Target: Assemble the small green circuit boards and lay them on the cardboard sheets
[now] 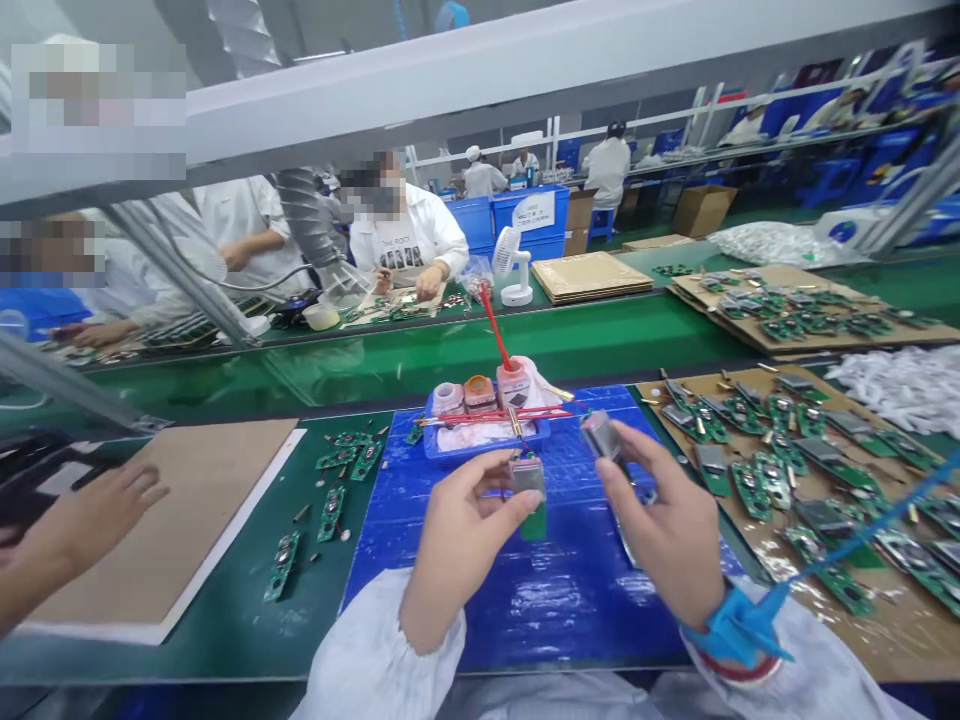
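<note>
Over a blue mat (525, 590), my left hand (457, 540) pinches a small green circuit board (529, 492) with a grey metal block on top. My right hand (667, 530) holds a small grey metal part (600, 436) between thumb and fingers, a little right of and above the board. A blue wrist strap (731, 625) with a coiled blue cord sits on my right wrist. Both sleeves are white.
A blue tray (487, 435) with small jars and a red brush stands behind my hands. Brown cardboard (795, 470) on the right carries several green boards. Loose boards (330, 495) lie left. Another person's hand (82, 525) rests on cardboard at far left. Co-workers sit across the green belt (465, 355).
</note>
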`<action>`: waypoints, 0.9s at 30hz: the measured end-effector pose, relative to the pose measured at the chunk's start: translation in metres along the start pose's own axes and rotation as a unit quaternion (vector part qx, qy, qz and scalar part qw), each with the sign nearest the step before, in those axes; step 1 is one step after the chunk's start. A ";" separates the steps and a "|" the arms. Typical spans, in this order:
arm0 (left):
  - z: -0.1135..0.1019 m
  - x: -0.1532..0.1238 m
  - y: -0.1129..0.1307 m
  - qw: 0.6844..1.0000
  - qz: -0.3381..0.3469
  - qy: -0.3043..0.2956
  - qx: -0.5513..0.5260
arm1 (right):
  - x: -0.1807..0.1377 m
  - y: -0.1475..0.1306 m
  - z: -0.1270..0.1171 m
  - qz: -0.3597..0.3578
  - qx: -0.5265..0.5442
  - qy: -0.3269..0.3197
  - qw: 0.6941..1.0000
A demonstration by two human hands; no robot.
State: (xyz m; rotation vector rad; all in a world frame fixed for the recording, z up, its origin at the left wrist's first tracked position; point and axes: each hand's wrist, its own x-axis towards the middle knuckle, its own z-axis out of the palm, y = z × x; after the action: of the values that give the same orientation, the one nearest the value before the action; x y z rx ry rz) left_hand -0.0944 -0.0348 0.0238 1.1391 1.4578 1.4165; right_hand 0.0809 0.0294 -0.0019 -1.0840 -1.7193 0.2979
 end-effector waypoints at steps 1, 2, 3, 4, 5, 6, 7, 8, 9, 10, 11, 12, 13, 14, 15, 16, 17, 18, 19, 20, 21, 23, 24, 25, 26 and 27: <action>0.007 0.009 -0.008 1.000 -0.015 -0.020 -0.001 | 0.004 0.013 -0.008 0.044 -0.026 0.006 0.999; 0.014 0.019 -0.015 0.999 -0.023 -0.041 0.012 | 0.008 0.027 -0.016 0.085 -0.051 0.011 0.995; 0.022 0.028 -0.021 0.997 -0.023 -0.062 0.033 | 0.010 0.042 -0.025 0.121 -0.075 0.009 0.990; 0.030 0.037 -0.027 0.994 -0.017 -0.086 0.059 | 0.013 0.056 -0.033 0.147 -0.101 0.000 0.984; 0.039 0.048 -0.031 0.990 -0.009 -0.109 0.084 | 0.015 0.069 -0.040 0.166 -0.131 -0.015 0.977; 0.049 0.058 -0.034 0.986 0.001 -0.130 0.106 | 0.017 0.080 -0.046 0.177 -0.173 -0.040 0.968; 0.059 0.070 -0.037 0.982 0.010 -0.144 0.124 | 0.019 0.089 -0.048 0.182 -0.220 -0.072 0.955; 0.071 0.081 -0.040 0.979 0.018 -0.151 0.139 | 0.022 0.096 -0.048 0.183 -0.267 -0.105 0.940; 0.083 0.093 -0.044 0.977 0.023 -0.149 0.153 | 0.025 0.102 -0.045 0.180 -0.309 -0.133 0.925; 0.095 0.103 -0.049 0.974 0.028 -0.142 0.174 | 0.027 0.106 -0.039 0.175 -0.340 -0.158 0.910; 0.107 0.113 -0.054 0.971 0.033 -0.130 0.200 | 0.030 0.109 -0.032 0.168 -0.362 -0.178 0.899; 0.118 0.120 -0.059 0.966 0.036 -0.116 0.229 | 0.031 0.110 -0.023 0.163 -0.375 -0.192 0.892; 0.127 0.125 -0.065 0.959 0.039 -0.104 0.260 | 0.032 0.111 -0.014 0.159 -0.384 -0.204 0.886; 0.134 0.128 -0.070 0.951 0.042 -0.095 0.290 | 0.032 0.112 -0.007 0.152 -0.395 -0.219 0.879; 0.139 0.129 -0.074 0.943 0.048 -0.090 0.317 | 0.031 0.111 0.000 0.143 -0.404 -0.237 0.872; 0.141 0.127 -0.076 0.935 0.055 -0.086 0.341 | 0.030 0.111 0.004 0.131 -0.409 -0.255 0.866; 0.139 0.123 -0.075 0.927 0.062 -0.083 0.361 | 0.029 0.110 0.006 0.117 -0.409 -0.275 0.862; 0.135 0.117 -0.072 0.920 0.071 -0.082 0.378 | 0.030 0.108 0.006 0.098 -0.408 -0.295 0.858; 0.127 0.109 -0.066 0.913 0.080 -0.085 0.391 | 0.032 0.104 0.004 0.075 -0.410 -0.314 0.853; 0.115 0.099 -0.057 0.907 0.088 -0.093 0.401 | 0.036 0.098 0.002 0.046 -0.412 -0.328 0.849; 0.099 0.089 -0.046 0.902 0.095 -0.103 0.409 | 0.041 0.088 0.001 0.012 -0.412 -0.336 0.847; 0.053 0.069 -0.021 0.893 0.093 -0.122 0.422 | 0.055 0.058 0.005 -0.067 -0.385 -0.332 0.859; 0.023 0.061 -0.010 0.891 0.077 -0.107 0.435 | 0.063 0.039 0.012 -0.107 -0.347 -0.322 0.874; -0.009 0.056 -0.002 0.886 0.052 -0.071 0.455 | 0.069 0.017 0.024 -0.141 -0.297 -0.314 0.891; -0.042 0.055 0.002 0.879 0.025 -0.024 0.475 | 0.075 -0.005 0.041 -0.170 -0.241 -0.311 0.903; -0.075 0.056 0.002 0.868 -0.006 0.026 0.496 | 0.079 -0.026 0.062 -0.204 -0.182 -0.312 0.910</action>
State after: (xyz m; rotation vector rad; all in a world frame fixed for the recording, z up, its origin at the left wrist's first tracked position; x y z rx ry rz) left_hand -0.1814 -0.0028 0.0334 1.6710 2.3204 0.6149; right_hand 0.0098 0.0940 0.0381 -0.8992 -2.6078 0.0510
